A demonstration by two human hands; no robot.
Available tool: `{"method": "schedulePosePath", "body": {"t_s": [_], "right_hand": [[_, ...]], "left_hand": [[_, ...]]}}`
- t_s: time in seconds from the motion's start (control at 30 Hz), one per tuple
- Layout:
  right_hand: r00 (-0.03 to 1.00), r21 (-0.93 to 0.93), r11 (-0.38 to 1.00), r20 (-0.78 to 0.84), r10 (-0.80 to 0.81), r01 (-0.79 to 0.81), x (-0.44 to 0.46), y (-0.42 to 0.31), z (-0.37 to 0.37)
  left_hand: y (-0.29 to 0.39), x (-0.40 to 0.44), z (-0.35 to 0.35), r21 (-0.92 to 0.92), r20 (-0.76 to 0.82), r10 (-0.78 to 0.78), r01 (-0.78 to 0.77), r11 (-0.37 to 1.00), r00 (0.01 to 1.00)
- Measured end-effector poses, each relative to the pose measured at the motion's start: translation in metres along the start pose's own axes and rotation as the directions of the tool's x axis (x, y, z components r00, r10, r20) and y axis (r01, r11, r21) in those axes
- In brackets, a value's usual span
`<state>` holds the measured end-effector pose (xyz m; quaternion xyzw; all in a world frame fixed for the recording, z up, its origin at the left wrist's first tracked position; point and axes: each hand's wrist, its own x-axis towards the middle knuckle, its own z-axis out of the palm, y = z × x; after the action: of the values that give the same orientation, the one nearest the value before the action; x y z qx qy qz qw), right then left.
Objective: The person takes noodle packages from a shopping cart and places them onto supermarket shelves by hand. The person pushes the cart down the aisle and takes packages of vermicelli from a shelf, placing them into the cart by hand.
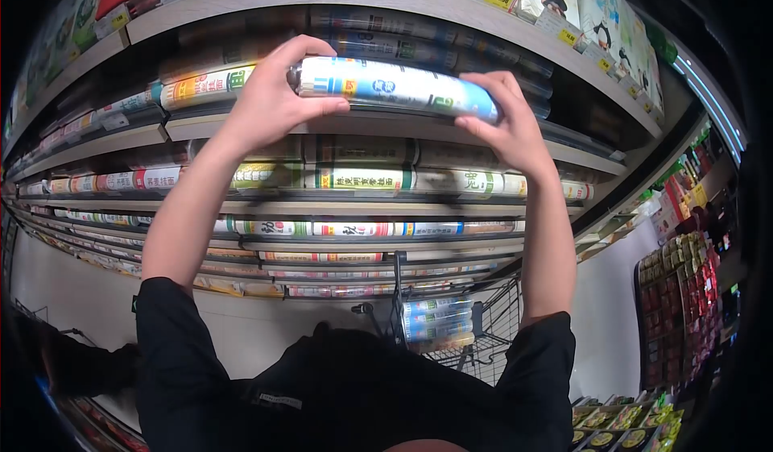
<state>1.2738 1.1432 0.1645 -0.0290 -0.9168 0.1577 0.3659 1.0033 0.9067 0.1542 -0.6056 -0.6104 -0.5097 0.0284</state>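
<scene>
A long cylindrical pack [394, 86] with a white and blue wrapper is held roughly level in front of an upper shelf. Its left end is in my left hand [278, 97], with thumb below and fingers above. Around the right end, the thumb and fingers of my right hand [509, 120] are closed. Behind the pack, similar blue packs [386, 23] lie on the shelf. To the left of my left hand is a white and orange pack [205, 87].
Lower shelves [362, 207] hold rows of wrapped packs. A wire cart [503, 315] below contains several blue-white packs [437, 320]. Packaged goods [676, 299] stand on a display at right. A dark shape, possibly a person [88, 363], is at lower left.
</scene>
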Motion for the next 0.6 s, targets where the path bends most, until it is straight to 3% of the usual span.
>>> {"method": "schedulePosePath", "body": {"t_s": [0.03,0.07,0.13,0.2,0.23,0.33,0.47,0.6], "right_hand": [[1.0,-0.011,1.0,0.0,0.015,-0.015,0.014,0.002,0.001],[0.999,-0.022,0.999,0.0,0.032,-0.032,0.027,0.005,0.004],[0.996,-0.131,0.988,-0.053,0.078,-0.085,0.045,0.02,0.015],[0.945,-0.115,0.94,0.025,0.326,-0.321,0.064,0.024,0.019],[0.946,-0.119,0.94,0.016,0.324,-0.319,0.069,0.023,0.023],[0.948,-0.133,0.94,-0.005,0.317,-0.315,0.075,0.021,0.031],[0.967,-0.104,0.961,-0.013,0.255,-0.255,0.074,0.036,0.041],[0.979,-0.037,0.984,-0.114,0.167,-0.172,0.073,0.054,0.048]], "left_hand": [[-0.008,0.011,-0.008,0.359,-0.025,0.228,-0.204,0.911,0.973],[-0.016,0.021,-0.015,0.666,0.035,0.439,-0.348,0.66,0.898],[-0.015,0.031,-0.02,0.723,0.009,0.115,-0.086,0.685,0.993],[-0.025,0.046,-0.028,0.637,0.007,0.045,-0.039,0.77,0.999],[-0.027,0.05,-0.029,0.684,0.003,0.126,-0.094,0.724,0.992],[-0.019,0.062,-0.032,0.777,0.057,-0.231,0.102,0.621,0.971],[-0.019,0.063,-0.034,0.711,0.102,-0.379,0.2,0.674,0.92],[-0.048,0.066,-0.031,0.669,0.092,-0.21,0.096,0.737,0.973]]}}
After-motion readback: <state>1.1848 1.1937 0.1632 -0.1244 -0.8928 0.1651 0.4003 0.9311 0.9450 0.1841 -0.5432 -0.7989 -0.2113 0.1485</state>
